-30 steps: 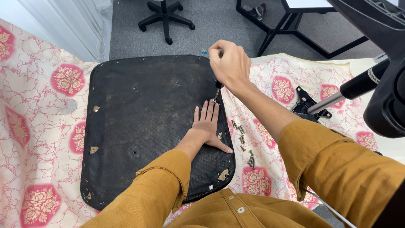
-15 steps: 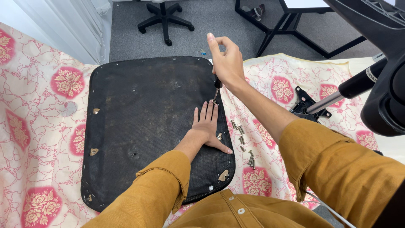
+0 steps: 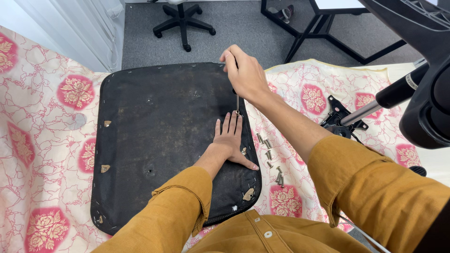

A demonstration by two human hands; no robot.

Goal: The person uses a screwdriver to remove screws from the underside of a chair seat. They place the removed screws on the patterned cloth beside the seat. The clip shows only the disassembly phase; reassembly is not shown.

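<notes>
Overhead, we see the right hand (image 3: 246,75) gripping a screwdriver (image 3: 237,104) upright, tip on the black seat panel (image 3: 159,131) atop a floral cloth (image 3: 42,140), while the left hand (image 3: 230,140) presses flat, open, beside loose screws (image 3: 271,159).

The person wears a mustard-yellow shirt of plain woven cloth. Its long sleeves end in loose, wide cuffs pushed partway up each forearm. A buttoned placket with pale round buttons, probably plastic, runs down the front. The left hand (image 3: 230,139) and right hand (image 3: 244,75) are bare.
</notes>
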